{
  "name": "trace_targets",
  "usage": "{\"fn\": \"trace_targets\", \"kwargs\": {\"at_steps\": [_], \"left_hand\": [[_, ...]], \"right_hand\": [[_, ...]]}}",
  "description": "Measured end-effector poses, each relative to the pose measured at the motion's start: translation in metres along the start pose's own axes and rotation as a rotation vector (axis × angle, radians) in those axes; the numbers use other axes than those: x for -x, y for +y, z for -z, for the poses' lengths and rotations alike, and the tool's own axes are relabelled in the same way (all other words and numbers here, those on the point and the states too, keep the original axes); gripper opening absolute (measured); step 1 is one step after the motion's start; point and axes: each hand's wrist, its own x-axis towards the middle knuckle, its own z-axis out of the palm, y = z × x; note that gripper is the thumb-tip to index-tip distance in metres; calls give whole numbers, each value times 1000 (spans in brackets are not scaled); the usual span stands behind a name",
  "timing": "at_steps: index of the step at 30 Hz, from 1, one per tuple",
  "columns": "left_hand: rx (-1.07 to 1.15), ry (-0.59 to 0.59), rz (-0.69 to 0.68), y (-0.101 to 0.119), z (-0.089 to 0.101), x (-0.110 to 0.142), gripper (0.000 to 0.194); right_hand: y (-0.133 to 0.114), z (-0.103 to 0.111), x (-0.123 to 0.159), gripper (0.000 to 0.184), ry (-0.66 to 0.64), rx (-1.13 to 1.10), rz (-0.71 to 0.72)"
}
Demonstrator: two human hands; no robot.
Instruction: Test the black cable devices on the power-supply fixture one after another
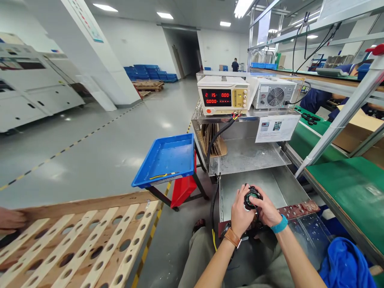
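My left hand (pixel 240 212) and my right hand (pixel 268 211) together grip a small round black part with a green ring (pixel 252 197), held just above the steel tray (pixel 232 192) in front of my lap. The left wrist wears a brown strap, the right a teal band. A brown strip with a row of holes (pixel 298 209) lies just right of my right hand. Straight ahead on the steel shelf stands a cream power supply (pixel 223 95) with red digits, and its black cable (pixel 219 136) runs down toward the tray.
A blue tray (pixel 168 158) on a stand with a red bin (pixel 183 190) sits to the left. A wooden rack with round holes (pixel 78 244) fills the lower left, another person's hand (pixel 10 220) on it. Green benches (pixel 345 188), a blue cloth (pixel 345 264) and a seated worker are at right.
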Motion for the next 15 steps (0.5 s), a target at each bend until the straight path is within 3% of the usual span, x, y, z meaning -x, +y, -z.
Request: {"fn": "trace_targets", "kwargs": {"at_steps": [7,12,15], "left_hand": [[92,-77,67,-7,-7,1,70],[159,-73,33,-11,-6,2,69],[155,-62,-6,-16,-7,3,67]], "right_hand": [[8,3,-8,67,80,-63,-10],[0,7,-3,62,-4,-145,-132],[-2,5,0,62,-24,-142,-123]]}}
